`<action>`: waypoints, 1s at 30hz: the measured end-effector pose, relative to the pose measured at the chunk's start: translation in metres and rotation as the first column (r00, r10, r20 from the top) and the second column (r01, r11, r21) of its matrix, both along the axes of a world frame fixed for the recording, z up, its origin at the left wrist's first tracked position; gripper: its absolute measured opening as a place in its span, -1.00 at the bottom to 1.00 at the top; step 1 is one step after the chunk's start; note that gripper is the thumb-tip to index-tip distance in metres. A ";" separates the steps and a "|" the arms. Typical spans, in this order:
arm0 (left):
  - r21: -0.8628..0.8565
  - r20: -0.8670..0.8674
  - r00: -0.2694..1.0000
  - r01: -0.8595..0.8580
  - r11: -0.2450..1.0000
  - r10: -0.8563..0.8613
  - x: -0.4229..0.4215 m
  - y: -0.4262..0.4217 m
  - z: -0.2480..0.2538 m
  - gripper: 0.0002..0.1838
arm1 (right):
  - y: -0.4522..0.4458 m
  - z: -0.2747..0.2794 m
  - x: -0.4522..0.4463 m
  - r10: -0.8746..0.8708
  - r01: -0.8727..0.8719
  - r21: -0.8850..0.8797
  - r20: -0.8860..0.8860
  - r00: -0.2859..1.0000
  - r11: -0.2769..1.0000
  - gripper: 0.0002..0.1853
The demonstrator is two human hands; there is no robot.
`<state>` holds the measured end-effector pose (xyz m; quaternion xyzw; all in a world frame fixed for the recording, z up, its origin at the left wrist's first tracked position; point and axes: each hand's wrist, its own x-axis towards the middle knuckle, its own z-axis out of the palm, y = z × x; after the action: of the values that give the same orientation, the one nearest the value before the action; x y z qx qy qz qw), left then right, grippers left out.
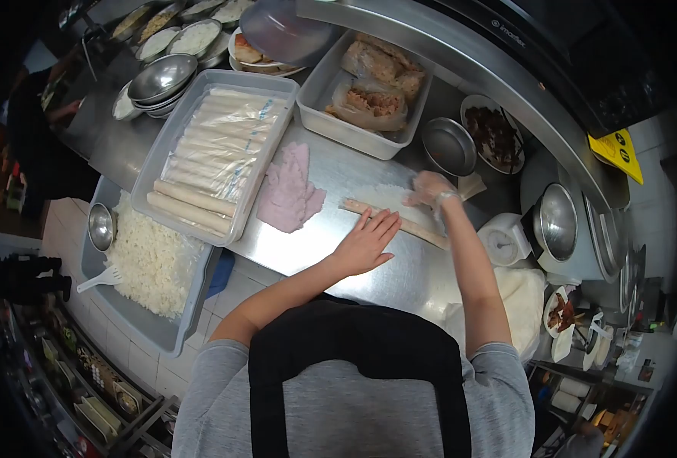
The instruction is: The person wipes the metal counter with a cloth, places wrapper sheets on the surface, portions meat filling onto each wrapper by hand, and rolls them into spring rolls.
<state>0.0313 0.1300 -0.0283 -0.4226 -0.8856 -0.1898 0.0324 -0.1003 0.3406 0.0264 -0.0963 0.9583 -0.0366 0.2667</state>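
A long, thin, pale roll (421, 230) is laid at a slant on the shiny metal counter (281, 248), right in front of the person. The left hand (369, 243) is bare and spread out flat, with its fingers put on top of the roll. Nothing is gripped by it. The right hand (432, 188) is covered by a clear plastic glove and is held low, next to some white powder (380, 195) that is spread behind the roll. Whether anything is pinched by its bent fingers cannot be told.

To the left, a pink cloth (289, 187) is left in a crumpled heap. Beside it, a big plastic tub (268, 172) is filled with a row of rolls (216, 149). Most of them are covered by a clear plastic sheet, but the nearest ones are left bare. Behind the cloth, brown food in clear bags (369, 103) is kept in a second tub (354, 140). A round metal bowl (449, 146) is set close by. Lower on the left, white rice (155, 263) is piled in a grey tub (136, 327), and a white paddle (102, 279) is rested at its edge.
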 end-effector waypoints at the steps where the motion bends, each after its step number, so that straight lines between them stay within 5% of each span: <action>1: -0.004 -0.013 1.000 -0.006 1.000 0.006 0.000 0.000 -0.001 -0.18 | -0.021 0.001 -0.001 -0.025 0.025 -0.019 0.039 0.999 0.999 -0.45; 7: -0.033 0.014 1.000 -0.021 0.999 0.021 -0.001 0.001 0.005 -0.18 | -0.101 0.004 -0.002 -0.022 0.013 -0.159 -0.059 0.998 0.987 -0.46; 10: 0.002 -0.012 1.000 -0.025 1.000 0.025 0.000 -0.002 -0.001 -0.19 | -0.062 -0.009 -0.017 0.200 -0.201 -0.049 -0.020 0.980 0.978 -0.48; 14: 0.005 -0.022 1.000 -0.017 1.000 0.017 0.000 -0.001 0.001 -0.20 | -0.070 -0.004 -0.017 0.179 -0.178 -0.019 0.026 0.984 0.984 -0.50; 16: -0.005 -0.015 1.000 -0.014 1.000 0.014 -0.001 -0.001 0.002 -0.20 | -0.100 -0.004 -0.010 -0.032 0.011 -0.171 -0.120 0.992 0.985 -0.52; 21: 0.025 -0.015 1.000 -0.008 1.000 0.009 0.000 -0.002 0.001 -0.20 | -0.042 0.054 -0.012 0.033 -0.057 -0.195 -0.126 0.991 0.979 -0.50; 22: 0.029 -0.015 1.000 -0.005 1.000 0.006 -0.001 -0.002 0.001 -0.20 | -0.007 0.047 -0.022 -0.098 0.062 -0.263 -0.126 0.987 0.963 -0.50; 23: 0.031 -0.003 1.000 -0.008 0.999 0.008 -0.001 -0.002 0.001 -0.20 | 0.036 0.019 -0.028 -0.284 0.154 -0.388 -0.304 0.909 0.909 -0.50; 24: 0.033 0.008 1.000 -0.006 0.999 0.006 0.000 -0.002 0.002 -0.20 | 0.025 0.072 -0.032 -0.266 0.265 -0.033 -0.218 0.939 0.964 -0.50; 27: 0.013 -0.011 1.000 -0.002 1.000 0.002 -0.001 -0.001 0.004 -0.19 | 0.058 0.044 -0.047 -0.172 0.247 0.183 -0.349 0.921 0.952 -0.49; 30: 0.015 0.006 1.000 -0.003 1.000 0.003 -0.001 -0.001 0.003 -0.19 | 0.083 0.000 -0.067 -0.105 0.209 0.190 -0.447 0.888 0.959 -0.47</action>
<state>0.0303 0.1293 -0.0249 -0.4207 -0.8848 -0.1976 0.0332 -0.1669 0.4232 0.0265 0.0084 0.9956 0.0766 0.0531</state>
